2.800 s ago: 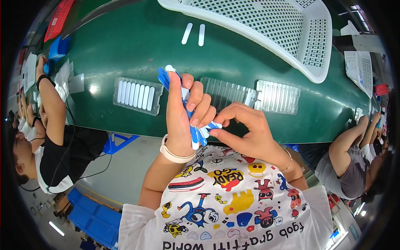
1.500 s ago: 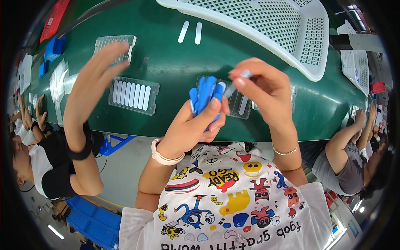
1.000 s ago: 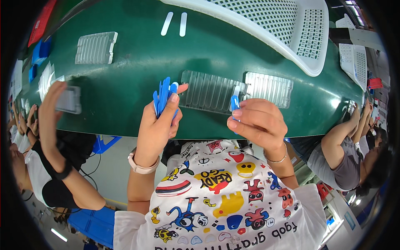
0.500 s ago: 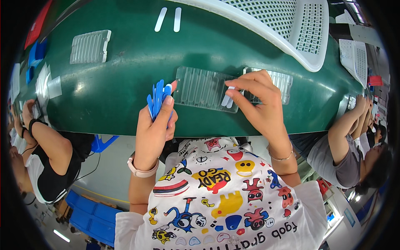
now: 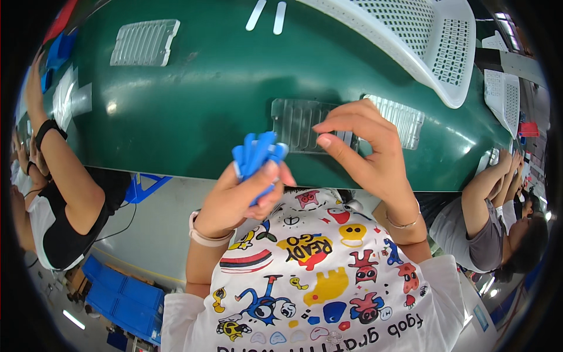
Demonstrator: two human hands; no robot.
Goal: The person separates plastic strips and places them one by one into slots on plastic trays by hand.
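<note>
Head view of a seated person at a green conveyor belt (image 5: 193, 105). The left hand (image 5: 243, 196) is closed around a bundle of slim blue plastic sticks (image 5: 256, 157), their tips fanning upward just off the belt's near edge. The right hand (image 5: 366, 149) hovers over a clear ribbed plastic tray (image 5: 299, 123) lying flat on the belt, thumb and forefinger pinched narrow; whether a stick sits between them cannot be told. Seating a stick well calls, in all likelihood, for lining it parallel with the tray's grooves and lowering it straight down, while the left hand holds the bundle close so the reach stays short. A second clear ribbed tray (image 5: 402, 117) lies just beside the first, partly hidden by the right hand, and a third clear tray (image 5: 143, 42) rests well apart at the far left. Two white plastic sticks (image 5: 267, 15) lie near the far edge, beside a white perforated plastic basket (image 5: 422, 41). A neighbouring person's forearm with a black wristband (image 5: 50, 126) reaches onto the belt at left; another person's arm (image 5: 484, 188) leans in at right. Neither crosses the working tray
</note>
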